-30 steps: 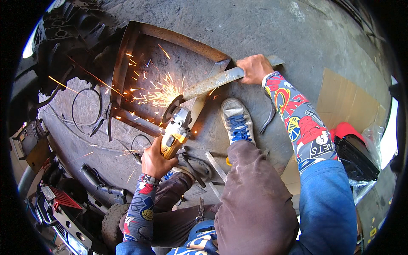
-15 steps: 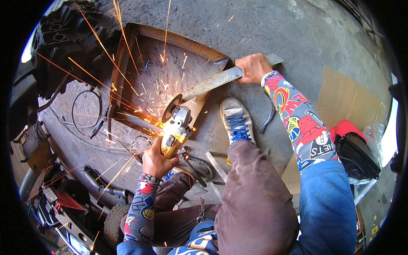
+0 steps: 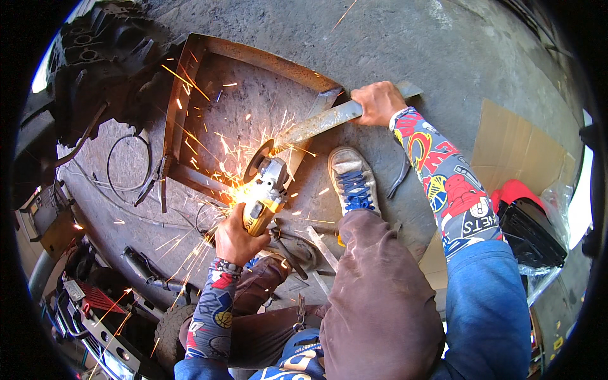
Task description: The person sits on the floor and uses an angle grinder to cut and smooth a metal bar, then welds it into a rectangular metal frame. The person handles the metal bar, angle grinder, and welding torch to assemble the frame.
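My left hand (image 3: 239, 237) is wrapped round the yellow body of an angle grinder (image 3: 265, 196). The grinder's dark disc (image 3: 258, 160) meets the near end of a flat grey metal bar (image 3: 323, 122), and orange sparks spray from it, mostly leftward and downward. Farther along that bar, my right hand (image 3: 379, 103) grips it close to its far right end. Beneath lies a rusty metal frame (image 3: 266, 61) on the concrete floor, the bar resting across its right side. Glare and sparks hide the exact point of contact.
A dark engine-like block (image 3: 104, 63) stands at the upper left, near a looped black cable (image 3: 130, 161). My shoe (image 3: 352, 179) is planted right of the frame. Flattened cardboard (image 3: 522, 142) and a red-and-black object (image 3: 532, 221) lie at the right. Metal strips (image 3: 322, 248) lie near my leg.
The grinder and my left hand have shifted slightly to the right. The sparks now fly shorter and bunch more around the disc. My right hand and the bar have hardly moved.
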Demonstrator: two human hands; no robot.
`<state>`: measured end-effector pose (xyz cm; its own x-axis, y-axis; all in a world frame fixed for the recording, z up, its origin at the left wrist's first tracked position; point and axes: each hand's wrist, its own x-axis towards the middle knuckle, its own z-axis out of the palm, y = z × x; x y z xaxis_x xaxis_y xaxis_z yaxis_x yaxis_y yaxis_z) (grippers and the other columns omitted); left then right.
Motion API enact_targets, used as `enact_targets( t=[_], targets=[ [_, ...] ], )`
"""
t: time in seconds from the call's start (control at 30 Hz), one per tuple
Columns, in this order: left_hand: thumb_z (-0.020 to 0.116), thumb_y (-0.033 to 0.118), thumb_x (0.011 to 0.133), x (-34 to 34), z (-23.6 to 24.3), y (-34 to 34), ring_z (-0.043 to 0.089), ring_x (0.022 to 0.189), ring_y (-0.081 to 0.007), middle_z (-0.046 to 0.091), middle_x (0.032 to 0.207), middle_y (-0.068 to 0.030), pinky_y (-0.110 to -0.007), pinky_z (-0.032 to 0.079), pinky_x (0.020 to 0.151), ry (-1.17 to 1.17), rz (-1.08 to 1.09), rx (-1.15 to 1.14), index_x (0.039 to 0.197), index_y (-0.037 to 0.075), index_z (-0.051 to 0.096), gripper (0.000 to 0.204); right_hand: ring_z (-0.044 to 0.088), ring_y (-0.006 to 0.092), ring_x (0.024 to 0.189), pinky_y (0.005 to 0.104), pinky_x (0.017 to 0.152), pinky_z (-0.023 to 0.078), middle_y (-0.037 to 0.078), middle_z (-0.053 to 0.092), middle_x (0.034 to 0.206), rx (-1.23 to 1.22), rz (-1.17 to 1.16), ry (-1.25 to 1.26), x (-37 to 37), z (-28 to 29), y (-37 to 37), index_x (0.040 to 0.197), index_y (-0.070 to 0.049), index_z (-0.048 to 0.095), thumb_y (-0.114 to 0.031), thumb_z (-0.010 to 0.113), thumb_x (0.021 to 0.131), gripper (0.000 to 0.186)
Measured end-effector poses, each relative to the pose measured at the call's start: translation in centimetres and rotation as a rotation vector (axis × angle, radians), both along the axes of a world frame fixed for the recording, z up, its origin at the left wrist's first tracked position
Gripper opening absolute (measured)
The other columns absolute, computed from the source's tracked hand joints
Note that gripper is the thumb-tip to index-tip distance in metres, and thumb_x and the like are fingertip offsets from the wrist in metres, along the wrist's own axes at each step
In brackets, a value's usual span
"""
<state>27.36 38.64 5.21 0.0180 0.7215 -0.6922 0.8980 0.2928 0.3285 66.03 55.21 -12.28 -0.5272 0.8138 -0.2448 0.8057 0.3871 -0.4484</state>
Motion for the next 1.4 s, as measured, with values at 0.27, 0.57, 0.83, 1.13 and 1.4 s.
enact_targets(
  t=[0.27,0.57,0.83,1.13,1.4],
  targets=[
    [0.086,0.029,0.066,0.2,0.3,0.1,0.074,0.087,-0.0427,0.074,0.092,-0.0244,-0.050,0.059,0.081,0.025,-0.004,-0.021,0.121,0.005,0.063,0.065,0.075,0.0333,0.085,0.0463,0.076,0.061,0.011,0.076,0.087,0.000,0.002,-0.013,0.0,-0.2,0.0,0.084,-0.014,0.072,-0.044,0.081,0.074,0.033],
    [0.085,0.027,0.066,0.7,0.9,0.2,0.073,0.088,-0.0428,0.074,0.094,-0.0239,-0.050,0.059,0.081,0.032,0.017,-0.027,0.120,0.005,0.063,0.062,0.074,0.0346,0.081,0.0465,0.074,0.059,0.013,0.074,0.083,0.028,0.008,0.015,0.0,0.2,0.1,0.081,-0.012,0.069,-0.037,0.082,0.073,0.029],
    [0.085,0.024,0.065,0.9,2.3,2.5,0.073,0.086,-0.0418,0.073,0.090,-0.0225,-0.047,0.058,0.078,0.084,0.052,-0.020,0.111,0.004,0.064,0.055,0.074,0.0362,0.084,0.0493,0.076,0.059,0.015,0.074,0.084,-0.064,-0.097,0.006,0.1,-1.7,-1.6,0.084,-0.012,0.071,-0.036,0.079,0.073,0.027],
    [0.084,0.027,0.064,0.1,2.5,3.5,0.074,0.086,-0.0420,0.074,0.090,-0.0222,-0.049,0.059,0.080,0.110,-0.060,-0.014,0.113,0.007,0.065,0.055,0.075,0.0361,0.087,0.0492,0.077,0.060,0.016,0.075,0.088,-0.118,-0.106,-0.037,0.3,-0.6,-1.3,0.085,-0.013,0.071,-0.036,0.078,0.074,0.027],
    [0.084,0.027,0.064,0.3,1.9,3.9,0.074,0.085,-0.0420,0.074,0.088,-0.0225,-0.049,0.059,0.078,0.075,-0.077,-0.023,0.114,0.007,0.065,0.057,0.075,0.0354,0.088,0.0491,0.079,0.060,0.013,0.077,0.091,-0.119,-0.098,-0.075,0.3,-0.4,-1.2,0.088,-0.014,0.073,-0.038,0.077,0.075,0.027]
  ],
)
